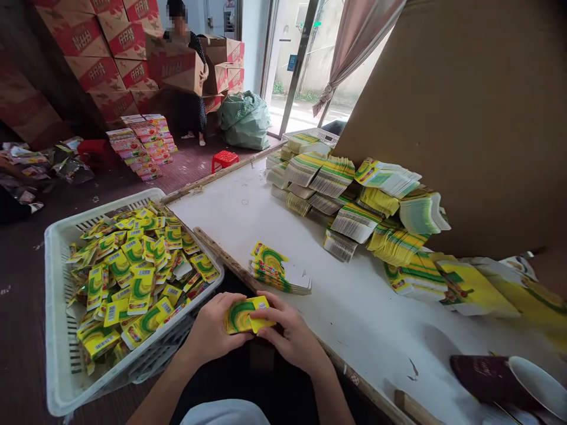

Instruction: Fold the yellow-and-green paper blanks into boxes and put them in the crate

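Observation:
A small yellow and green printed carton [239, 316] is held between my two hands, above my lap at the table's edge. My left hand [217, 324] grips its left end, fingers over the top and thumb below. At the right end, my right hand [286, 330] pinches a yellow flap between thumb and fingers. Just beyond my hands, a fanned pile of flat cartons [279, 274] lies on the white table [230, 218]. To my left stands a white plastic crate [57, 307] heaped with folded yellow cartons [142, 289].
Stacks of flat cartons [336, 177] fill the far and right side of the table. A dark cup [482, 372] lies at the near right. Beyond are a red stool [224, 159], a green sack [245, 121] and a person [195, 71] carrying a cardboard box [172, 68].

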Action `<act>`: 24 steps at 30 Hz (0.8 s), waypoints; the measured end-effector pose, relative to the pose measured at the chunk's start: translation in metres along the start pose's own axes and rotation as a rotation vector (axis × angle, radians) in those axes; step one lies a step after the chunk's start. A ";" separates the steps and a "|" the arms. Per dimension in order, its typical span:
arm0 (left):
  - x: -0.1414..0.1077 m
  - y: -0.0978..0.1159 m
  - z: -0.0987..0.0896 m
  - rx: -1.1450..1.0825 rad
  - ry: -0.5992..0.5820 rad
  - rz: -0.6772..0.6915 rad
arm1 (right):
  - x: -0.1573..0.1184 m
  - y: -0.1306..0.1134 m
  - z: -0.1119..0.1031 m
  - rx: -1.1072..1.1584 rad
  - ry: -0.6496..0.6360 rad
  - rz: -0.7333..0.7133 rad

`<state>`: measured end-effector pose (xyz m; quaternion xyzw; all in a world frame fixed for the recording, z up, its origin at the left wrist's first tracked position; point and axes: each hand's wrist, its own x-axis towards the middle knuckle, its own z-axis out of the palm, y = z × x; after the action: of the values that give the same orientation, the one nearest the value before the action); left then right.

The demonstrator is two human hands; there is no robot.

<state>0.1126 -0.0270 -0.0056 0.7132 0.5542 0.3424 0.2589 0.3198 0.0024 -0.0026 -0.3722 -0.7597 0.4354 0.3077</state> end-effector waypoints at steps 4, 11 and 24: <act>0.006 0.001 -0.001 0.045 0.079 0.021 | 0.009 0.002 0.016 0.089 0.224 0.021; 0.009 -0.045 -0.042 0.371 0.719 -0.171 | 0.042 0.044 -0.007 -0.207 0.554 0.082; 0.009 -0.035 -0.009 -0.069 0.334 -0.171 | 0.060 0.076 -0.009 -0.360 0.621 0.165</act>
<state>0.0856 -0.0096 -0.0239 0.5874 0.6359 0.4517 0.2157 0.3170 0.0827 -0.0576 -0.5950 -0.6619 0.1842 0.4171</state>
